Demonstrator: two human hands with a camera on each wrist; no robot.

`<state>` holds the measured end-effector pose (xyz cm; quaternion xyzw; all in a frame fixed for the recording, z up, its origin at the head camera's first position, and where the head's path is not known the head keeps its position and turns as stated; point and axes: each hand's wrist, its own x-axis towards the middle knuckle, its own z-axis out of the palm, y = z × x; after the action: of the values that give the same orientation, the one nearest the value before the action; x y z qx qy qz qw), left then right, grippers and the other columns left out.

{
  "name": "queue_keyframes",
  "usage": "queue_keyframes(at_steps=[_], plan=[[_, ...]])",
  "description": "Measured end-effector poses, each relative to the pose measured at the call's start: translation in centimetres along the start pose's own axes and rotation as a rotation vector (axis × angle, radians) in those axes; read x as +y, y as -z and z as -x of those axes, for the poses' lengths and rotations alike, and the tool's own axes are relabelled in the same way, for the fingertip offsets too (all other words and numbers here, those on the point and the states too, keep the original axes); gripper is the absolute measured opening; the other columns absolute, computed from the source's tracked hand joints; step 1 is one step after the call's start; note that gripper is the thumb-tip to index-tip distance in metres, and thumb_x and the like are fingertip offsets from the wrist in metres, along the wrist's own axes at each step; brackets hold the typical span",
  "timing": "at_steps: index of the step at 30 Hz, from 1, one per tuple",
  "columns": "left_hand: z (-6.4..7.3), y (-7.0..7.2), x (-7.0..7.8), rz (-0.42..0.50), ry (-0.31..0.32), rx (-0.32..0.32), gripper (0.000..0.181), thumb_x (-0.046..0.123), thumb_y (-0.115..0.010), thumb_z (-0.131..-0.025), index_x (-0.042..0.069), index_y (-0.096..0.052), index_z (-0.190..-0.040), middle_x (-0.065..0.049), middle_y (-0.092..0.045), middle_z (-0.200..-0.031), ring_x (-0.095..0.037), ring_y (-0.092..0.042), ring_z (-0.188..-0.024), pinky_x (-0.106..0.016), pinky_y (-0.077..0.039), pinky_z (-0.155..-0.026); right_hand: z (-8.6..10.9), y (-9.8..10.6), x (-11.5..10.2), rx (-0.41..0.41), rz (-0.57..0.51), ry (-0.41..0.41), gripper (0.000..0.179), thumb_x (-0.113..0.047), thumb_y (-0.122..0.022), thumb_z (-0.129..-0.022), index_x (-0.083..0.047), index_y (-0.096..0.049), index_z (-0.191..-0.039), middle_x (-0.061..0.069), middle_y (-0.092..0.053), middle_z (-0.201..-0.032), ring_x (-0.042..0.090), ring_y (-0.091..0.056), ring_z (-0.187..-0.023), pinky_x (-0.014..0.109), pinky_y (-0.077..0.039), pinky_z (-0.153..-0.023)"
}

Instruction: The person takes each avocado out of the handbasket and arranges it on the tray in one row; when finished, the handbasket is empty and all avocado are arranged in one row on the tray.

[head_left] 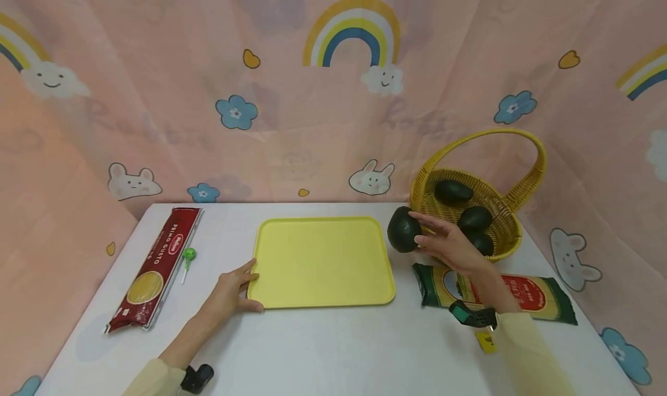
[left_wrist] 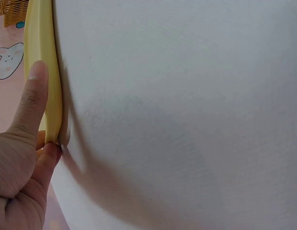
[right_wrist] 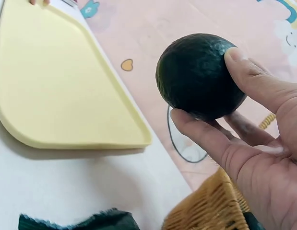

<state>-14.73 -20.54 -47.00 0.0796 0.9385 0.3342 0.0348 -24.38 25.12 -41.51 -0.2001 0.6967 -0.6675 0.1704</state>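
Note:
A dark green avocado (head_left: 404, 230) is pinched between the thumb and fingers of my right hand (head_left: 452, 246), raised just left of the basket. In the right wrist view the avocado (right_wrist: 198, 76) shows nearly whole, with the thumb on one side and fingers beneath. My left hand (head_left: 231, 289) holds the near left corner of a yellow tray (head_left: 323, 263). The left wrist view shows the thumb along the tray's rim (left_wrist: 53, 96) and fingertips around its edge. Nothing lies on the tray. A yellow wicker basket (head_left: 508, 234) with several avocados (head_left: 475, 218) stands behind the right hand.
A green-and-yellow packet (head_left: 552, 300) lies under the right forearm, with a small yellow item (head_left: 486, 343) nearer. At the left are a long red pasta packet (head_left: 161, 257) and a green lollipop (head_left: 189, 254). A pink patterned cloth (head_left: 292, 141) hangs behind the white table (head_left: 333, 349).

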Motion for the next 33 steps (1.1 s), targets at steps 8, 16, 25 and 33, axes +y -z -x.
queue_keyframes(at_steps=[8,16,25,33], plan=[[0.0,-0.2,0.0,-0.009,0.008,0.006,0.071,0.017,-0.088,-0.059,-0.012,-0.061,-0.118,-0.023,-0.041,-0.144,-0.037,-0.049,-0.124,-0.041,-0.046,-0.097,-1.8,-1.8,1.6,-0.002,-0.06,-0.024,0.051,-0.001,-0.057,-0.095,-0.012,-0.045,-0.143,0.019,-0.021,-0.153,0.013,-0.056,-0.115,0.042,-0.052,-0.09],[0.1,-0.1,0.4,0.005,0.049,-0.007,0.071,0.016,-0.087,-0.062,-0.011,-0.059,-0.122,-0.019,-0.039,-0.147,-0.036,-0.046,-0.128,-0.042,-0.043,-0.1,-3.4,-3.7,2.9,-0.031,-0.146,-0.017,0.052,0.001,-0.056,-0.095,-0.01,-0.044,-0.144,0.022,-0.018,-0.154,0.015,-0.056,-0.116,0.05,-0.048,-0.093],[0.1,0.0,0.2,-0.025,0.001,-0.002,0.071,0.016,-0.088,-0.061,-0.013,-0.06,-0.119,-0.022,-0.041,-0.145,-0.039,-0.044,-0.129,-0.046,-0.041,-0.103,-5.4,-5.9,4.2,-0.025,-0.166,-0.023,0.054,0.0,-0.057,-0.095,-0.005,-0.04,-0.145,0.022,-0.021,-0.153,0.02,-0.056,-0.116,0.039,-0.055,-0.086],[0.0,0.0,0.0,-0.023,-0.02,0.014,0.071,0.016,-0.089,-0.059,-0.014,-0.061,-0.117,-0.023,-0.043,-0.143,-0.038,-0.048,-0.126,-0.043,-0.044,-0.1,-8.2,-8.8,5.0,-0.016,-0.137,-0.054,0.055,-0.001,-0.057,-0.094,-0.002,-0.038,-0.146,0.02,-0.029,-0.151,0.037,-0.048,-0.124,0.041,-0.054,-0.087]])
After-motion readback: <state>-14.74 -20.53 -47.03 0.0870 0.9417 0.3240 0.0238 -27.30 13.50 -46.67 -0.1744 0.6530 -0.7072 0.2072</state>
